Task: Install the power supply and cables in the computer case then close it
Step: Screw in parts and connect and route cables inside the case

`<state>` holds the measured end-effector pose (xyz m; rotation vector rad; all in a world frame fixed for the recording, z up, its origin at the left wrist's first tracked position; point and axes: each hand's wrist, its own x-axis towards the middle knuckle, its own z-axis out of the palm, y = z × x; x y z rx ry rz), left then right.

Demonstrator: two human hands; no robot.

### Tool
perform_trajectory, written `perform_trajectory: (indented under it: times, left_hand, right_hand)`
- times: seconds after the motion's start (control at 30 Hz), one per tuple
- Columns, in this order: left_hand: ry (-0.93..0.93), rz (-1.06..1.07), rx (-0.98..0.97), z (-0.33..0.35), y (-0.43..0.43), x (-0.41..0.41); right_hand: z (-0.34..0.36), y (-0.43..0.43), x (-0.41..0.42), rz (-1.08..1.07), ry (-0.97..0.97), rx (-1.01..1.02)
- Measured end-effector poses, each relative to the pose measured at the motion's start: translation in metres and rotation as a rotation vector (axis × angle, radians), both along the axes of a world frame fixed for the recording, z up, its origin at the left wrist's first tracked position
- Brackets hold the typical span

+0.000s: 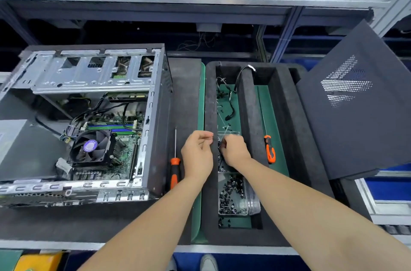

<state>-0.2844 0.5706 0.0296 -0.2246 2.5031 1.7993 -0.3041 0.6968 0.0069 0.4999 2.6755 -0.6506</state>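
Open computer case (89,119) on its side on the desk (44,244), well left of the fingers. Grey power supply (22,148) at its left end, farthest from the fingers. Loose cables (231,101) beyond the fingers, in the foam tray (209,115). Side panel (355,104) well to the right, tilted, apart from the case. Left hand (196,155) just beside right hand (234,150). Left fingers curled, thumb against forefinger, anything pinched too small to tell. Right fingers (224,144) curled down into a clear box (233,195) of screws, grip hidden. One screwdriver (175,168) just left of the left hand, second screwdriver (269,149) near the right hand's right.
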Motion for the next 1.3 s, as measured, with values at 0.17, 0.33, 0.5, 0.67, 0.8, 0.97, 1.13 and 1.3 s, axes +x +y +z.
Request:
perform_trajectory:
  times: [0.17, 0.33, 0.5, 0.67, 0.8, 0.97, 1.13, 1.3]
  left_hand:
    - [-0.019, -0.013, -0.055, 0.009, 0.002, -0.002]
    - [0.085, -0.08, -0.13, 0.044, 0.013, -0.01]
    - [0.141, -0.085, -0.094, 0.094, 0.019, -0.025]
    - [0.191, -0.008, 0.068, 0.136, -0.006, -0.027]
    - [0.288, 0.057, 0.144, 0.167, -0.049, -0.019]
    - [0.422, 0.19, 0.03, 0.201, -0.135, -0.003]
    - [0.52, 0.299, -0.136, 0.211, -0.251, 0.029]
    - [0.412, 0.455, -0.105, 0.188, -0.379, 0.075]
  right_hand:
    - [0.02, 0.006, -0.004, -0.197, 0.141, -0.18]
    - [0.067, 0.014, -0.009, -0.244, 0.278, -0.38]
    - [0.132, 0.0, -0.009, -0.231, 0.329, -0.736]
    - [0.182, -0.028, 0.002, -0.153, 0.324, -1.043]
    - [0.212, -0.07, 0.003, -0.142, 0.322, -1.202]
    - [0.235, -0.152, 0.003, -0.054, 0.319, -1.325]
    - [0.243, -0.259, 0.016, 0.086, 0.235, -1.336]
    - [0.233, -0.378, 0.055, 0.255, 0.079, -1.264]
